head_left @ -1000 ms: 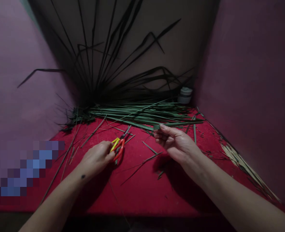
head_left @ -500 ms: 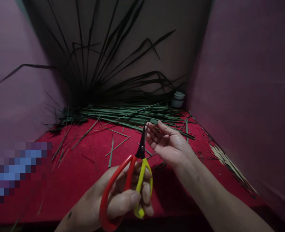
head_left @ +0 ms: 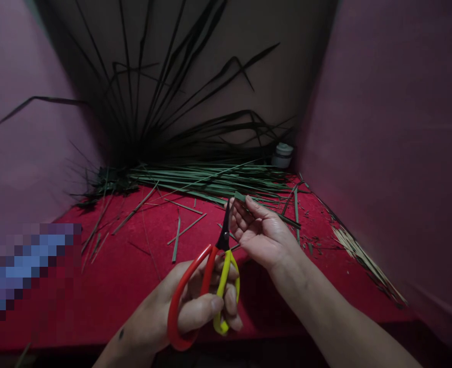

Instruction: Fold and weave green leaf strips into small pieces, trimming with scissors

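My left hand (head_left: 195, 301) grips a pair of scissors (head_left: 223, 240) with one red and one yellow handle, its fingers through the loops. The dark blades point up and away and look nearly closed. Between the thumb and fingers of my right hand (head_left: 266, 232) is a green leaf strip (head_left: 240, 197). Its short end sticks out to the left, just above the blade tips. The strip seems to run on behind the hand toward the right. Whether the blades touch the strip, I cannot tell.
A pile of long green leaves (head_left: 195, 176) lies across the back of the red cloth (head_left: 122, 296), with cut strips (head_left: 186, 228) scattered before it. Tall dark fronds (head_left: 160, 97) rise behind. A white jar (head_left: 283, 155) stands at back right, pale sticks (head_left: 364, 260) along the right edge.
The scissors' red handle has moved inward toward the yellow one, and the blades have come closer together. My right hand has shifted slightly left and down with the leaf strip.
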`<state>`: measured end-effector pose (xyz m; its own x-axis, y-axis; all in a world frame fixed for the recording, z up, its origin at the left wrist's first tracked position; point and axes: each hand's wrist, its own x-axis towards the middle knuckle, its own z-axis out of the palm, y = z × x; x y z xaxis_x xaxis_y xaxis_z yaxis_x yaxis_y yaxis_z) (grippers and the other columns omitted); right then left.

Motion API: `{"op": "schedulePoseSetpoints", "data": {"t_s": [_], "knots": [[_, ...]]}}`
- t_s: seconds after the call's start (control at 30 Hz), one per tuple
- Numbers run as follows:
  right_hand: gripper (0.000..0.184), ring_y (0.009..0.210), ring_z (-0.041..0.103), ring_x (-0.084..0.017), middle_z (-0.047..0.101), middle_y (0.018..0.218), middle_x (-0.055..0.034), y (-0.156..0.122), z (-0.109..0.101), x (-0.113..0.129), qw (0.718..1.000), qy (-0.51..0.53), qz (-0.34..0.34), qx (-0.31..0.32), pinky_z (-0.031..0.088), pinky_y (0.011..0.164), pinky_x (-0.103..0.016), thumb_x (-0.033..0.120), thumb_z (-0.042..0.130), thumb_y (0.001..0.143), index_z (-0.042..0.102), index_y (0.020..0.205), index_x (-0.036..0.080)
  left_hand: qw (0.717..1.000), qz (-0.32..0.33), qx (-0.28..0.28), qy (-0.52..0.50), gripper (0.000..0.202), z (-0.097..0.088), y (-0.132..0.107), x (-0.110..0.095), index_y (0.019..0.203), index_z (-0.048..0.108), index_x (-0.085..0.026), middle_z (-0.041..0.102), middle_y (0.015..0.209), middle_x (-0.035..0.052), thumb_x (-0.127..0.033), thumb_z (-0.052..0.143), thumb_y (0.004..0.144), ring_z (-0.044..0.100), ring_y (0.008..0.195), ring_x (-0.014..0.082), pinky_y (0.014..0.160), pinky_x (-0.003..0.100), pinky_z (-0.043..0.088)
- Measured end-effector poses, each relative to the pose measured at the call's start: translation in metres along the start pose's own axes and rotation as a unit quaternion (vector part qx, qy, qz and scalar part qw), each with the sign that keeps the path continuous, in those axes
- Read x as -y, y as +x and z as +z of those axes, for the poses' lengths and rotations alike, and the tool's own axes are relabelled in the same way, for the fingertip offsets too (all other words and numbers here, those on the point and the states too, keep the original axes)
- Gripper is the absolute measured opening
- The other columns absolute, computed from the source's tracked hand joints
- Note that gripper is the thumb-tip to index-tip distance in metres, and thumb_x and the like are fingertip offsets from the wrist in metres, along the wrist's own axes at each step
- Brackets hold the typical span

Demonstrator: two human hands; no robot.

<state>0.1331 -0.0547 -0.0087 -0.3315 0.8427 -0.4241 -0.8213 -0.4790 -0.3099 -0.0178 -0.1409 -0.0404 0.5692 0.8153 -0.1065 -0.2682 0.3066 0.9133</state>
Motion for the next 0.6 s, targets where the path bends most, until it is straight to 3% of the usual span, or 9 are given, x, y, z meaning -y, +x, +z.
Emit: {"op": "schedulePoseSetpoints", "data": {"t_s": [0.6], "knots": [[0.016, 0.060, 0.065, -0.013, 0.068, 0.062, -0.0056, 0.0093, -0.0077, -0.0058, 1.000, 0.017, -0.006, -0.004, 0.052, 0.061, -0.025, 0.011, 0.052, 0.081, 0.062, 0.070, 0.012, 1.000, 0.016, 0.023, 0.007, 0.035, -0.0106, 0.0044, 0.0100, 0.111, 0.050, -0.017, 0.060, 0.091, 0.0086, -0.022, 0.059, 0.078, 0.062, 0.075, 0.0185, 0.066, 0.031, 0.049]]}}
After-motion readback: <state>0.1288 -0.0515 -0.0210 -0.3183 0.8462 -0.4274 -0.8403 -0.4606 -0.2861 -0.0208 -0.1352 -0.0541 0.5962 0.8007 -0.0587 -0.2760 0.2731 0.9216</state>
